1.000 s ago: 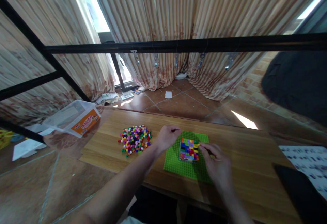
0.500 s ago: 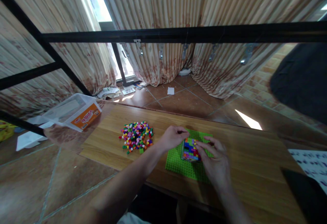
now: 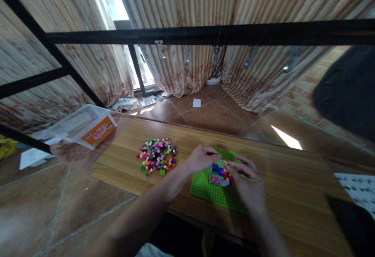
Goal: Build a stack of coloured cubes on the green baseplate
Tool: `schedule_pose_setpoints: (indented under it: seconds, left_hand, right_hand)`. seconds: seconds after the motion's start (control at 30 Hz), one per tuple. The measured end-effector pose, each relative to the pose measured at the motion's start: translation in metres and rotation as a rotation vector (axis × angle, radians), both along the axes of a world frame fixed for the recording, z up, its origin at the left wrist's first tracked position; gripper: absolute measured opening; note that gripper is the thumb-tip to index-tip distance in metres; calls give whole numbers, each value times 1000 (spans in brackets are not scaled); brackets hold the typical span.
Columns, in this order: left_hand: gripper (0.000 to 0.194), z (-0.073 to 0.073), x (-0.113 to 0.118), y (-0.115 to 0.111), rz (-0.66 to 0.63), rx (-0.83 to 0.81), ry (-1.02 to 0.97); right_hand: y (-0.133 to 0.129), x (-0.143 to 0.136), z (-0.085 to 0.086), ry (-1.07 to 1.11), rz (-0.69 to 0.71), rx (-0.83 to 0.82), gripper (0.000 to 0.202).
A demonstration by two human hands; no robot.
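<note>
A block structure of small coloured bricks stands on a green studded baseplate. My left hand is at its upper left, thumb and fingers pinched together; whatever lies between the fingertips is too small to make out. On the right side, my right hand curves round the structure, its thumb and index finger at the top edge. Whether those fingers grip a brick or only touch the structure is hard to tell. Farther left, a loose pile of colourful small bricks is spread on the wooden table.
A clear plastic box with an orange label is at the table's left end. A black metal bar with hooks crosses the view beyond the table. At the right are a dark object and a printed sheet.
My left hand has moved slightly right, closer to the top of the structure. My right hand has stayed nearly in place, and the camera view has shifted a little.
</note>
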State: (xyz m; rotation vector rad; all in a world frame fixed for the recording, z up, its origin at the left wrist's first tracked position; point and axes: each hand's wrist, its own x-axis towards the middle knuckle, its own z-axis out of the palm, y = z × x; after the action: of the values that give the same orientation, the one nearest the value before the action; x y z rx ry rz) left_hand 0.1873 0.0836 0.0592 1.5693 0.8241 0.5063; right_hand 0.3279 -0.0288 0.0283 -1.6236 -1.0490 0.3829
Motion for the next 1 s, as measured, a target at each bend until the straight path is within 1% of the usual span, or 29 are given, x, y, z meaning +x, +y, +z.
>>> schedule_pose_setpoints:
  seconds: [0.23, 0.37, 0.53, 0.7, 0.83, 1.0]
  left_hand:
    - [24, 3, -2, -1, -17, 6, 16]
    - [22, 4, -2, -2, -9, -5, -4]
    - [19, 0, 0, 1, -14, -45, -3]
    - [20, -6, 3, 3, -11, -37, 26]
    - [21, -4, 5, 1, 15, 26, 113]
    - [20, 4, 9, -1, 48, 110, 247]
  right_hand:
    - [0, -2, -1, 36, -3, 19, 24]
    - [-1, -3, 3, -6, -15, 17, 23]
    - [-2, -6, 11, -139, -30, 30, 23]
    - [-1, -5, 15, -160, -36, 21, 26]
    - [0, -4, 15, -152, -35, -2, 27]
    - [1, -3, 17, -127, -41, -55, 28]
